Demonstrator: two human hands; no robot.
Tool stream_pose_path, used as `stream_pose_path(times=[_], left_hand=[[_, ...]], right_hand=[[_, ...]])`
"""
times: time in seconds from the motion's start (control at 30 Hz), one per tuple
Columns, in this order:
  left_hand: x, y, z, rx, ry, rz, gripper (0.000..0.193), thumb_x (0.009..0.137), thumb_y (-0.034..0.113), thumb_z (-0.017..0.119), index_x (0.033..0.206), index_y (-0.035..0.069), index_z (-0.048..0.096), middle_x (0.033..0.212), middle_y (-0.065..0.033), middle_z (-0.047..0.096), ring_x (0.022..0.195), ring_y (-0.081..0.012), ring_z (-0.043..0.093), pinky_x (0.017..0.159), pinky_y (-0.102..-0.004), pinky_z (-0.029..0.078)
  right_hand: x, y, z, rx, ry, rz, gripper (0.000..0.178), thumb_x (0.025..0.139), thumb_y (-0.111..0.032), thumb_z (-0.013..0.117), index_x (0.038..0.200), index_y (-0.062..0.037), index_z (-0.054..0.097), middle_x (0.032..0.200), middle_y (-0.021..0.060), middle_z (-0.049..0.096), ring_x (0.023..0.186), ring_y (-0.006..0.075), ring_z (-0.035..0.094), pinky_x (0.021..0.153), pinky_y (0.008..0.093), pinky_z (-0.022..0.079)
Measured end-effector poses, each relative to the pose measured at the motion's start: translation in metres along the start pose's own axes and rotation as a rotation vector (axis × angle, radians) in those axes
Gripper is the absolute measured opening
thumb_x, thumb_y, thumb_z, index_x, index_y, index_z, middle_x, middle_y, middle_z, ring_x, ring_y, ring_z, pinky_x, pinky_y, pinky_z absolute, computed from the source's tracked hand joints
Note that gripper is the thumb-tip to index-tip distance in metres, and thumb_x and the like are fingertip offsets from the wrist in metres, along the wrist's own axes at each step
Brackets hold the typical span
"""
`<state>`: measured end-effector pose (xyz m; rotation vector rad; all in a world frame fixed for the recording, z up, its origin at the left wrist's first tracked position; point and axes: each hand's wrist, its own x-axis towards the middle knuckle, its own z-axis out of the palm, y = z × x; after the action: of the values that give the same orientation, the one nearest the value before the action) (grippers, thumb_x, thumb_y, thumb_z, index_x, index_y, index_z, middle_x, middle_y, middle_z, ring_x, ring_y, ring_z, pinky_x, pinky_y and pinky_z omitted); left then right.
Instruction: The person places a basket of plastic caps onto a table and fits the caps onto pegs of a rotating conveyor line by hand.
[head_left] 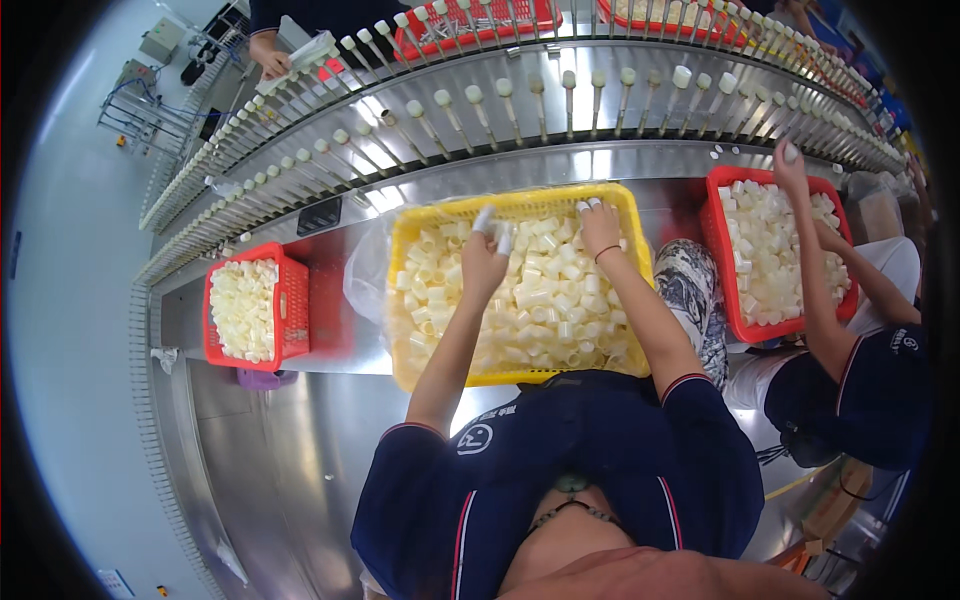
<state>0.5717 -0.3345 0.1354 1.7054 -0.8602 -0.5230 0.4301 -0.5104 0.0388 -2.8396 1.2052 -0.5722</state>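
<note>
A yellow plastic basket [646, 225] in front of me is heaped with short, cream-white plastic cylinders [548, 285], several showing an open end. My left hand [487, 262] is over the left part of the heap, its white-covered fingertips apart and nothing visible between them. Toward the far right rim, my right hand [601, 228] reaches down to the cylinders with its fingers bent close together. White covers show on some of its fingertips. What lies under those fingers is hidden.
Curved rows of upright rods with whitish tops [505, 100] run beyond the basket. A red basket [293, 300] of similar pieces stands left, another red basket [735, 300] right. A co-worker's arm [822, 290] reaches over the right one. A black flat object [320, 216] lies on the metal table.
</note>
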Motion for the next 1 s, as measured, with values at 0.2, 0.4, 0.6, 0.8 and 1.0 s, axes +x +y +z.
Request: stream_pose_path(times=[0.2, 0.4, 0.6, 0.8, 1.0], left_hand=[[0.089, 0.021, -0.026, -0.047, 0.286, 0.482, 0.024, 0.074, 0.008, 0.066, 0.094, -0.002, 0.058, 0.096, -0.0107, 0.057, 0.088, -0.0161, 0.058, 0.072, -0.0259, 0.05], [0.188, 0.075, 0.021, -0.016, 0.344, 0.69, 0.019, 0.07, 0.008, 0.068, 0.087, 0.004, 0.061, 0.087, -0.0112, 0.061, 0.079, -0.021, 0.061, 0.068, -0.0286, 0.051], [0.206, 0.066, 0.06, 0.358, 0.299, 0.816, 0.02, 0.071, 0.017, 0.066, 0.089, 0.009, 0.063, 0.084, -0.0105, 0.062, 0.075, -0.0272, 0.059, 0.064, -0.0351, 0.049], [0.144, 0.075, 0.082, 0.567, 0.335, 0.839, 0.026, 0.075, 0.021, 0.061, 0.099, 0.012, 0.059, 0.094, -0.0126, 0.059, 0.077, -0.0279, 0.059, 0.067, -0.0369, 0.048], [0.039, -0.05, 0.077, 0.603, -0.12, 0.113, 0.029, 0.074, 0.027, 0.063, 0.097, 0.012, 0.06, 0.1, -0.0135, 0.057, 0.088, -0.0285, 0.056, 0.073, -0.0371, 0.046]], right_hand=[[0.002, 0.0, -0.021, 0.039, -0.128, -0.001, 0.024, 0.07, -0.013, 0.057, 0.093, -0.0103, 0.058, 0.093, 0.009, 0.056, 0.094, 0.0261, 0.05, 0.081, 0.0402, 0.038], [-0.004, -0.006, -0.003, 0.044, -0.223, 0.029, 0.027, 0.07, -0.021, 0.063, 0.093, -0.0081, 0.057, 0.095, 0.0113, 0.056, 0.094, 0.0284, 0.051, 0.081, 0.0415, 0.039], [0.013, 0.016, -0.067, 0.648, 0.229, 0.031, 0.031, 0.078, -0.016, 0.054, 0.104, 0.0002, 0.052, 0.104, 0.0197, 0.053, 0.102, 0.0354, 0.047, 0.088, 0.0389, 0.038], [0.155, 0.07, -0.141, 0.285, 0.313, 0.142, 0.033, 0.083, -0.026, 0.049, 0.106, -0.0018, 0.05, 0.098, 0.0228, 0.055, 0.088, 0.039, 0.054, 0.075, 0.0436, 0.044], [0.21, 0.103, -0.151, 0.006, -0.006, 0.15, 0.027, 0.081, -0.028, 0.05, 0.088, -0.0015, 0.05, 0.086, 0.0213, 0.059, 0.078, 0.0389, 0.057, 0.07, 0.0459, 0.045]])
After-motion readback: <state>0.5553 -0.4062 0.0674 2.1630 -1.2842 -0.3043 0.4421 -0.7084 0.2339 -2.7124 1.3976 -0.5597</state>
